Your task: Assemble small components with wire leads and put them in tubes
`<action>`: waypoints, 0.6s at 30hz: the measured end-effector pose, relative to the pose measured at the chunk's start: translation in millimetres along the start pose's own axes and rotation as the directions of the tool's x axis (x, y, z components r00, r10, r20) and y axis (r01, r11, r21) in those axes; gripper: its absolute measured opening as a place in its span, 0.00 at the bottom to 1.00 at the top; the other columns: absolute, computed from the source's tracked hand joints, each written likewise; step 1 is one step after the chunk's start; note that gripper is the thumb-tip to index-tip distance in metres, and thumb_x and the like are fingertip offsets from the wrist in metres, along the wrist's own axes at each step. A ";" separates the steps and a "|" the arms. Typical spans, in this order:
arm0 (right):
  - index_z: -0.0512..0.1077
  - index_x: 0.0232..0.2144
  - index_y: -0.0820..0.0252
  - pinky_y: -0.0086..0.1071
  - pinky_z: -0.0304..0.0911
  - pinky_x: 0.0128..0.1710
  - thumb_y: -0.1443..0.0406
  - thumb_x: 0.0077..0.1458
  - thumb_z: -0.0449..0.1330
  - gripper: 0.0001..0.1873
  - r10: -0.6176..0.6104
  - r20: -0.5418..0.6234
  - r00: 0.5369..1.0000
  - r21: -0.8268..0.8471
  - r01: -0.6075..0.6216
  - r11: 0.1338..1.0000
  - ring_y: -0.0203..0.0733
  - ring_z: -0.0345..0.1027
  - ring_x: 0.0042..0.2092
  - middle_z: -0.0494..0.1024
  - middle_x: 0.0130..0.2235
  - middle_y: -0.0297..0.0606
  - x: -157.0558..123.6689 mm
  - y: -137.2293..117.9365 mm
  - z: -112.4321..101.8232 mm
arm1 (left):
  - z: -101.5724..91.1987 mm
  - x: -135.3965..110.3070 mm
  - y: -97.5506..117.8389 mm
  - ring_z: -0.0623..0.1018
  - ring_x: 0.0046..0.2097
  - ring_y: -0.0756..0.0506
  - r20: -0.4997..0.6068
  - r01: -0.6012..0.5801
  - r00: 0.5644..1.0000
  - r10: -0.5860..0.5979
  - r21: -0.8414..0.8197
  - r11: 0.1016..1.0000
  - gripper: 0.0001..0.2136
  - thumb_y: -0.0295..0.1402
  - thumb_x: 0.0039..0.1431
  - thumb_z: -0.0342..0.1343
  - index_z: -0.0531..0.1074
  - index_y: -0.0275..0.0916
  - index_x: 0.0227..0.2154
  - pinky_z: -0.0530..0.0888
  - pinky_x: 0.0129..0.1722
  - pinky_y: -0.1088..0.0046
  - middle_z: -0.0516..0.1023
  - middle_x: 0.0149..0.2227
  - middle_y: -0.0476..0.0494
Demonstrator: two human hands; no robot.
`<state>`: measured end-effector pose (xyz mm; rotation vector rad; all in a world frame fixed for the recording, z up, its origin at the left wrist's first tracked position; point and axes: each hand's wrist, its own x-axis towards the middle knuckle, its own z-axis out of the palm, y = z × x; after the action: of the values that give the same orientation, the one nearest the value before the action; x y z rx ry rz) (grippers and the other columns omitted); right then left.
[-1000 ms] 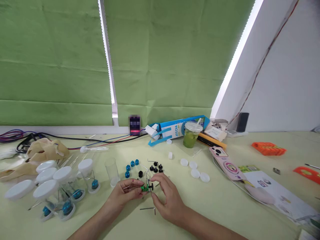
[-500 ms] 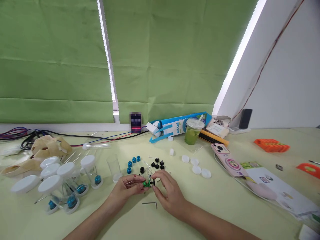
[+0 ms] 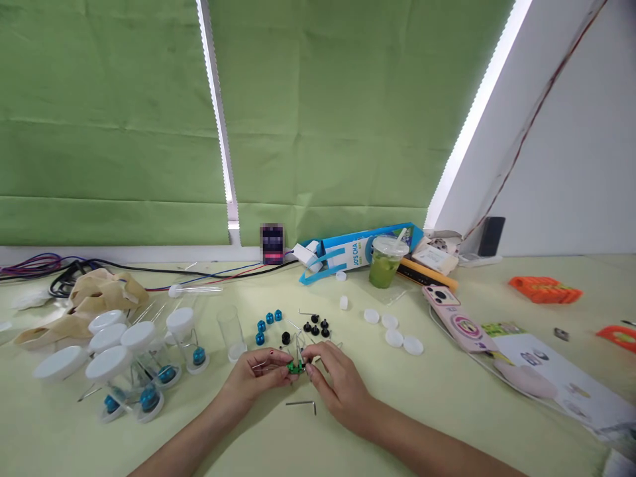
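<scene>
My left hand (image 3: 261, 370) pinches a small green part (image 3: 295, 368) between thumb and fingertips, just above the table. From the other side, my right hand (image 3: 338, 381) closes its fingertips at the part's right end; whatever small piece they grip is mostly hidden. Thin bent metal wire (image 3: 299, 343) rises behind the green part. An L-shaped hex key (image 3: 302, 403) lies in front of the hands. Beyond them are several black knob-like pieces (image 3: 315, 330), a separate black piece (image 3: 285, 338) and several blue ones (image 3: 261, 326).
At left stand several clear tubes with white caps (image 3: 109, 363), with blue pieces inside. An open clear tube (image 3: 231, 334) is nearer. White round caps (image 3: 394, 338), a green drink cup (image 3: 387, 262), a blue bag (image 3: 348, 252) and a pink phone (image 3: 460, 318) lie to the right.
The black piece visible at my right fingertips is now mostly hidden, and those fingers sit closer against the green part. The whole view has shifted slightly; the table items stay put.
</scene>
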<state>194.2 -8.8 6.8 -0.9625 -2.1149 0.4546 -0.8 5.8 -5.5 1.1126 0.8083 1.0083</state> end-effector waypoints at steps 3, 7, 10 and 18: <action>0.62 0.42 0.56 0.35 0.59 0.41 0.69 0.53 0.52 0.12 0.002 -0.002 1.000 -0.004 -0.002 1.000 0.40 0.62 0.40 0.69 0.38 0.37 0.2 -1.9 -1.2 | 0.6 -1.5 1.8 0.78 0.36 0.42 -0.003 -0.023 1.000 0.024 0.034 0.999 0.08 0.30 0.46 0.61 0.75 0.34 0.31 0.73 0.41 0.64 0.80 0.33 0.40; 0.62 0.41 0.57 0.35 0.59 0.44 0.72 0.46 0.56 0.17 -0.029 -0.074 0.997 0.018 0.030 0.999 0.42 0.60 0.44 0.67 0.40 0.39 0.2 -2.9 -1.9 | 1.5 -4.0 4.4 0.78 0.36 0.43 -0.016 -0.018 1.000 0.019 0.044 0.999 0.08 0.30 0.45 0.61 0.75 0.35 0.31 0.73 0.40 0.67 0.80 0.32 0.42; 0.63 0.41 0.57 0.35 0.59 0.44 0.73 0.46 0.54 0.17 -0.052 -0.088 0.995 0.044 0.056 0.997 0.42 0.61 0.44 0.67 0.39 0.39 0.0 -1.5 -1.2 | 1.2 -4.8 5.3 0.78 0.35 0.44 -0.016 -0.017 1.000 0.018 0.055 0.998 0.08 0.30 0.45 0.62 0.76 0.36 0.31 0.74 0.39 0.69 0.80 0.32 0.42; 0.63 0.39 0.58 0.34 0.62 0.37 0.71 0.51 0.52 0.12 -0.054 -0.106 0.993 0.054 0.060 0.997 0.41 0.62 0.39 0.69 0.37 0.40 0.0 -2.8 -1.7 | 1.0 -4.3 5.0 0.78 0.35 0.44 0.006 -0.040 0.999 0.040 0.031 0.999 0.09 0.31 0.45 0.62 0.75 0.34 0.31 0.73 0.39 0.67 0.80 0.32 0.41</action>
<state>194.1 -10.6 9.4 -0.8725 -2.0184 0.4248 -2.6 2.0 -0.3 1.1620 0.8021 1.0286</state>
